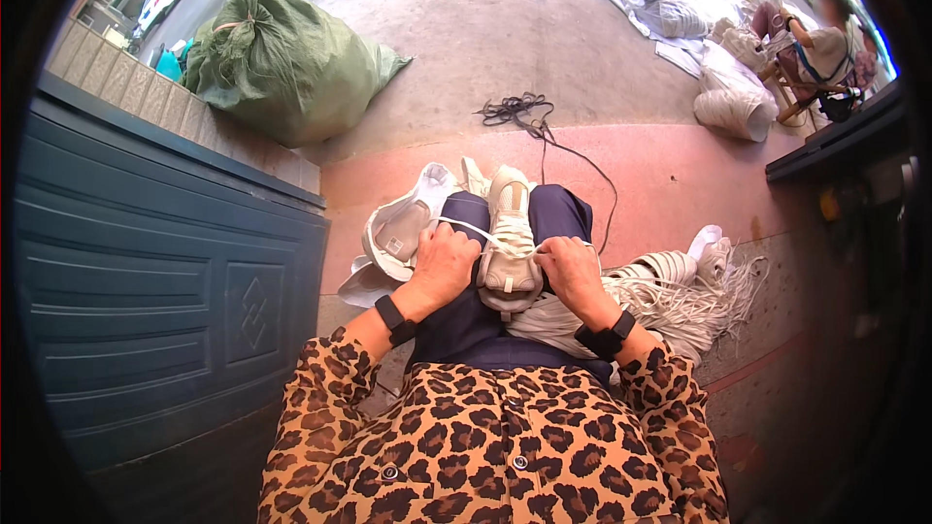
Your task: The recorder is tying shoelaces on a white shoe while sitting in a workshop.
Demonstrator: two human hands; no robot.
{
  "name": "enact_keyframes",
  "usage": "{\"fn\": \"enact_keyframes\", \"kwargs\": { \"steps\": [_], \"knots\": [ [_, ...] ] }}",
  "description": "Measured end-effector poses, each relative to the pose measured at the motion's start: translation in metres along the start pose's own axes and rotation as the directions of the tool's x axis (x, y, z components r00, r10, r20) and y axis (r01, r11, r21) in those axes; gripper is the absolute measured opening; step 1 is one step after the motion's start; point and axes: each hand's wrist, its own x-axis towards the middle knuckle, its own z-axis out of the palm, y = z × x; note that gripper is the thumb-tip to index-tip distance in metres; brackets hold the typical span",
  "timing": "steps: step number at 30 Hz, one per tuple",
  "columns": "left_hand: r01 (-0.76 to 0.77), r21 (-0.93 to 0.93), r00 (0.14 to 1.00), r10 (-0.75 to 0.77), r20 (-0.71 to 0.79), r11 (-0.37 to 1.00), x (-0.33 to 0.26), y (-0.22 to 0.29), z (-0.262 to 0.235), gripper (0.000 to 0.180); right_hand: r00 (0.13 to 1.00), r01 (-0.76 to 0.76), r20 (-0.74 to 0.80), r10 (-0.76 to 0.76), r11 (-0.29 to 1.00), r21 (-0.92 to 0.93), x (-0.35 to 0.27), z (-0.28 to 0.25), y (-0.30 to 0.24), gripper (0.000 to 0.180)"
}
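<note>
A cream and beige sneaker (511,202) rests between my knees on dark trousers, its toe toward me. White shoelace (473,230) is threaded through its upper, and the two ends are drawn apart over the toe. Left of the shoe, my left hand (447,260) is closed, pinching one lace end. On the other side, close to the toe, my right hand (573,270) grips the other end with curled fingers. The exact pinch points are partly hidden by my fingers. Beside my right knee lies a bundle of loose white laces (684,315).
White shoe pieces (396,231) lie by my left knee. Ahead is a tangled black cord (524,113) on the floor. A tied green sack (277,68) stands ahead left, near a blue door (175,281). White bundles (730,97) and a seated person (825,49) are ahead right.
</note>
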Motion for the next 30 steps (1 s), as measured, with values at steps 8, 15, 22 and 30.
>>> {"fn": "enact_keyframes", "kwargs": {
  "steps": [8,15,22,30],
  "knots": [
    [-0.118,0.053,0.993,0.118,0.009,0.992,0.013,0.008,0.009,0.005,0.994,-0.027,0.105,0.039,0.994,-0.110,0.003,-0.003,0.000,0.020],
    [0.091,-0.017,0.988,-0.093,-0.126,0.996,-0.007,0.026,0.005,0.019,0.989,0.115,0.120,-0.081,0.943,-0.312,-0.001,-0.012,-0.018,0.018],
    [0.309,-0.529,0.942,-0.331,0.056,0.790,-0.008,-0.005,0.014,0.015,0.984,-0.016,0.179,0.025,0.999,-0.050,-0.001,-0.007,0.010,0.016],
    [-0.039,-0.182,0.957,-0.016,-0.290,0.983,0.007,0.033,0.001,0.015,0.990,-0.125,0.104,0.099,0.953,0.277,-0.003,-0.009,0.003,0.007]
  ]
}}
